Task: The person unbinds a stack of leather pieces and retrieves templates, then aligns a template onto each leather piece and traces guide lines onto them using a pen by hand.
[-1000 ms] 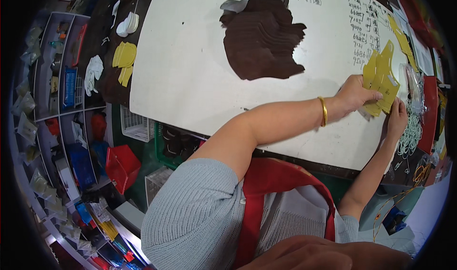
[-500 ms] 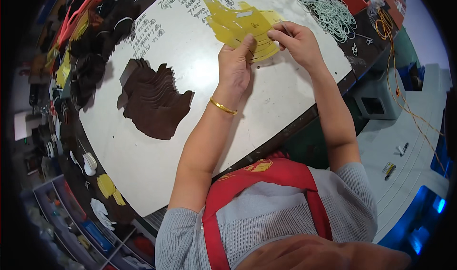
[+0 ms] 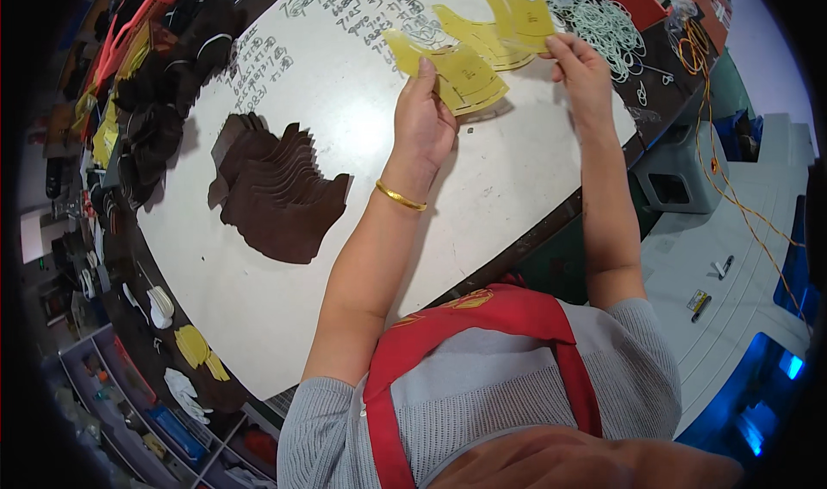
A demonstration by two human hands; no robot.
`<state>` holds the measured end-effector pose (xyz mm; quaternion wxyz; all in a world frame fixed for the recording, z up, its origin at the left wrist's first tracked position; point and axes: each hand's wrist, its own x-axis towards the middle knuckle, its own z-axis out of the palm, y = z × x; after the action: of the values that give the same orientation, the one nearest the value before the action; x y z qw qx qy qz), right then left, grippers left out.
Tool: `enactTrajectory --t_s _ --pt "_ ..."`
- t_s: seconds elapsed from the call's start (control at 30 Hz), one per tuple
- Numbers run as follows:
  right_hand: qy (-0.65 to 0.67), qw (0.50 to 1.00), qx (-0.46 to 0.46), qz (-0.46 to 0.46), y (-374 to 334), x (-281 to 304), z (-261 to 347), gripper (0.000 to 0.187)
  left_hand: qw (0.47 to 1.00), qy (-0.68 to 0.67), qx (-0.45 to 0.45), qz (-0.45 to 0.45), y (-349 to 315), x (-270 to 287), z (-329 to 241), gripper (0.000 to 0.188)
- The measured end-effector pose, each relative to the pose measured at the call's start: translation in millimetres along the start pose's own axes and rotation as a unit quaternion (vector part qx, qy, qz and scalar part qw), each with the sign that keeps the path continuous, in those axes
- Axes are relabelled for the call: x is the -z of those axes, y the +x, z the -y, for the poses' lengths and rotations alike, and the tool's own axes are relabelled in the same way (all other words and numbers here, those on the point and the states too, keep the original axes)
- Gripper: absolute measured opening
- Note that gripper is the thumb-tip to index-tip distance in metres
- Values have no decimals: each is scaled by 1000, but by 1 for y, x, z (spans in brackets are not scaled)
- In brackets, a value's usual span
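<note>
While two hands [image 3: 425, 117] hold three yellow sheets [image 3: 469, 79], brown stack [image 3: 280, 200]: one.

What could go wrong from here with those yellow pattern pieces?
The right hand pinches its yellow pattern pieces near a corner, so one might slip. They appear close to the tangled pale-green cord, which could snag them. The dark brown stack lies fanned beside the left forearm; a bump might shift it.
</note>
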<state>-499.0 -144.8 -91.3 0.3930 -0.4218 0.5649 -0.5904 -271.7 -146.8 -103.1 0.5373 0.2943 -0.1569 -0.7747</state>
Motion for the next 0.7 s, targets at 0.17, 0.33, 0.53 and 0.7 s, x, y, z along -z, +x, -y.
enactTrajectory --t_s 0.17,0.33,0.53,0.7 --pt "-22 999 4 -26 5 -6 -12 23 999 -12 -8 46 3 4 3 44" --pt "-208 966 133 -80 9 13 -28 36 995 68 9 75 0 -10 10 40" --pt "-76 988 76 111 3 1 -3 47 778 546 -310 37 2 9 15 36" --pt "-75 938 -38 337 -14 -14 0 25 956 269 -98 56 -34 -2 -5 32"
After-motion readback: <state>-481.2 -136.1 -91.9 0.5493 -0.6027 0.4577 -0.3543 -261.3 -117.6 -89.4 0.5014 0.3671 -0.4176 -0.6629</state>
